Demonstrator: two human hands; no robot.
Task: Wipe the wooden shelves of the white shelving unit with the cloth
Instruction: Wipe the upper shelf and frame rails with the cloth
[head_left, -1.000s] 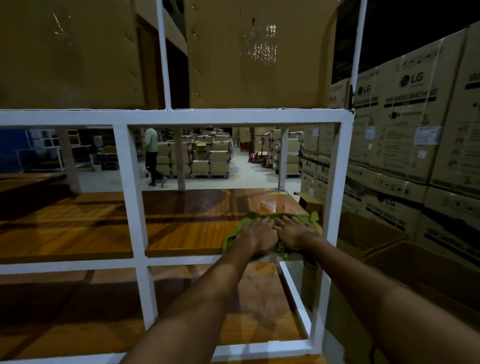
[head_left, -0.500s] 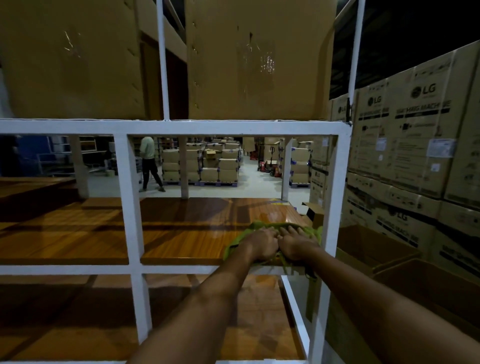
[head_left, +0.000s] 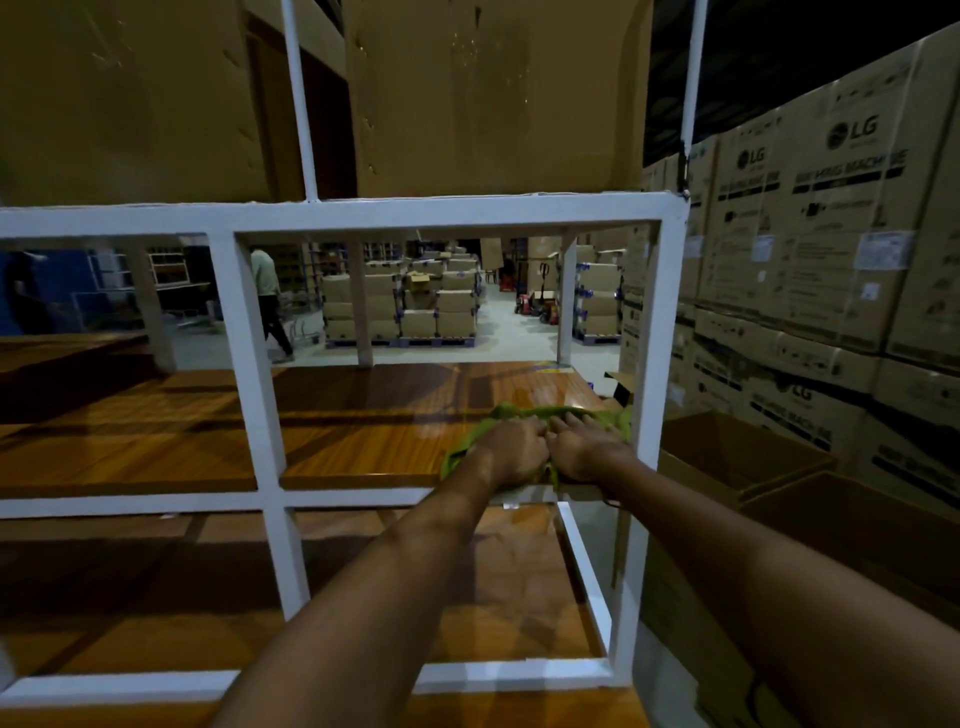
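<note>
A white metal shelving unit (head_left: 244, 332) holds glossy wooden shelves. On the middle wooden shelf (head_left: 358, 436), near its front right corner, lies a green cloth (head_left: 524, 413). My left hand (head_left: 514, 452) and my right hand (head_left: 584, 449) press side by side on the cloth, fingers curled over it. Both forearms reach in through the right-hand opening of the frame. A lower wooden shelf (head_left: 519, 587) lies beneath my arms. Most of the cloth is hidden under my hands.
Large cardboard boxes (head_left: 493, 93) stand on the top shelf. Stacked LG cartons (head_left: 831, 218) form a wall on the right, with open boxes (head_left: 727, 452) below. Beyond the shelf, a person (head_left: 270, 306) walks among palletised boxes (head_left: 405, 306).
My hands have stayed on the cloth at the shelf's front right corner, sliding slightly. The person in the background has walked further right behind the frame post.
</note>
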